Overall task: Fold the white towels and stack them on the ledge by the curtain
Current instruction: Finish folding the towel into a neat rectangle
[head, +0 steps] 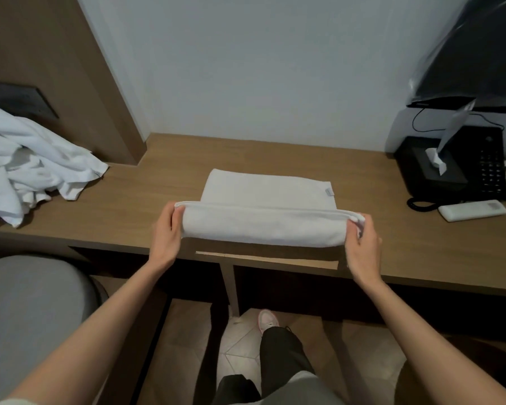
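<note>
A white towel (263, 226) is stretched between my hands above the front of the wooden desk (170, 182), folded over into a long band. My left hand (167, 232) pinches its left end and my right hand (362, 244) pinches its right end. Behind it a folded white towel (263, 187) with a small grey label lies flat on the desk. A heap of unfolded white towels (32, 168) sits at the desk's left end.
A black telephone (479, 168) and a black tissue box (433, 168) stand at the right, with a white remote (472, 210) in front. A plastic-covered dark screen (479, 54) hangs above. A grey chair (27, 317) is at lower left. My legs stand below.
</note>
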A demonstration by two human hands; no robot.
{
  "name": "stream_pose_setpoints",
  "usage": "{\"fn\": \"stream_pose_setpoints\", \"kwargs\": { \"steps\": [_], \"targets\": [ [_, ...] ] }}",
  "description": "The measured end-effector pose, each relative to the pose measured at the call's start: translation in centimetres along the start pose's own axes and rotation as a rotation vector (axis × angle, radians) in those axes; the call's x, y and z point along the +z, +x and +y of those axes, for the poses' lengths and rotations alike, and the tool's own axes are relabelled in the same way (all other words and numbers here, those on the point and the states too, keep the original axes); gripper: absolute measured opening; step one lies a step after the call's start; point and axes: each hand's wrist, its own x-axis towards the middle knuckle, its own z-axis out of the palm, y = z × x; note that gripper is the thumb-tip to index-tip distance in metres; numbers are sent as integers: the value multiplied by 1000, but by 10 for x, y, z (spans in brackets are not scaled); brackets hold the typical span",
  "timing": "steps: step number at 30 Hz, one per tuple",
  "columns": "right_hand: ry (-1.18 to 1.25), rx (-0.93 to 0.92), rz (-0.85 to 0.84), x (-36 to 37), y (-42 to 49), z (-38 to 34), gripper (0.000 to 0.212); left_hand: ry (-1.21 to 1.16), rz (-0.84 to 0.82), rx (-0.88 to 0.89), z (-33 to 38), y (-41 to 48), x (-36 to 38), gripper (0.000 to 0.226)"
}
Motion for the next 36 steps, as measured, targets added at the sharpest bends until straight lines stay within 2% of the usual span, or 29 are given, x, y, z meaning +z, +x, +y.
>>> {"fn": "stream_pose_setpoints", "kwargs": {
  "steps": [6, 12, 19, 25, 29, 36],
  "targets": [
    [-48, 62, 47, 16, 38, -8, 15, 28, 24, -31, 11, 47, 16, 17],
    [-161, 169, 55, 43, 96, -4, 28, 107, 61, -98, 9, 108, 50, 22],
    [-300, 290, -78, 78, 147, 28, 38, 256, -46, -243, -31, 171, 90, 31],
    [-489, 384, -178, 95, 169, 45, 40, 379, -112, -318, -53, 184, 111, 31],
    [-625, 291, -146, 101, 173, 49, 37, 439, -144, -347, -56, 189, 113, 37],
    [-678, 202, -90, 109, 179, 52, 38, 466, -130, -367, -53, 194, 116, 37]
  ]
}}
